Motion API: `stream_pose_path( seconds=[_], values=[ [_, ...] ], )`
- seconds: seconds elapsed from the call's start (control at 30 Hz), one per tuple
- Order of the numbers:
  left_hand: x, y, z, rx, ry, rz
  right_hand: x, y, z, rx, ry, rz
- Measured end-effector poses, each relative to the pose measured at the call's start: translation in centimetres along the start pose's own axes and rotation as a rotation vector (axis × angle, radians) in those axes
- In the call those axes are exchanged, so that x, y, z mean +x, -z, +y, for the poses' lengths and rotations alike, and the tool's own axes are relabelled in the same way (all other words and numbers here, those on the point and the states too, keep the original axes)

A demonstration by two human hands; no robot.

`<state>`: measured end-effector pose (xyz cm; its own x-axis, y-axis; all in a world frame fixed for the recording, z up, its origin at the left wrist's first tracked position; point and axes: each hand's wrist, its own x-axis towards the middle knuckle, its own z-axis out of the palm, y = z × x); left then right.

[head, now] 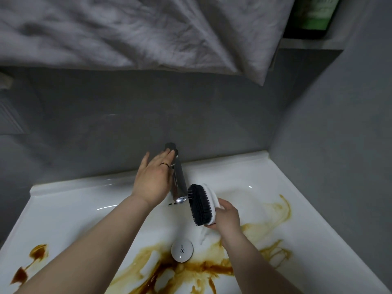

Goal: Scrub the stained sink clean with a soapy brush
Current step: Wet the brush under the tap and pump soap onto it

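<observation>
fingers (228, 205) grip brush (200, 204) by faucet (178, 183)

Brown-stained white sink (318, 209), black-bristled brush (201, 203)

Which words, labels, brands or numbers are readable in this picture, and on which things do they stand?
Green label on the dark bottle on the shelf: has print, too blurred to read.
Drain stopper: small dark marks, too small to read.
Brush, faucet, sink: no text visible.

Hidden and cropped parts
Left hand (151, 183) covers the faucet (179, 187) top; green bottle (314, 13) label blurred, cut off above.
</observation>
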<state>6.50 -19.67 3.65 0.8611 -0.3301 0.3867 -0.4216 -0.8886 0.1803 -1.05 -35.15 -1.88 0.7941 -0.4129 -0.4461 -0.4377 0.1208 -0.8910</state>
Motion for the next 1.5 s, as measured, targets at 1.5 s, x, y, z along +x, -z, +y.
stream_pose_path(
  seconds=[1.5],
  values=[
    [21.3,13.0,30.6,-0.596,0.042,0.323,2.1,25.8,-18.2,-0.335,0.658,0.304]
  ],
)
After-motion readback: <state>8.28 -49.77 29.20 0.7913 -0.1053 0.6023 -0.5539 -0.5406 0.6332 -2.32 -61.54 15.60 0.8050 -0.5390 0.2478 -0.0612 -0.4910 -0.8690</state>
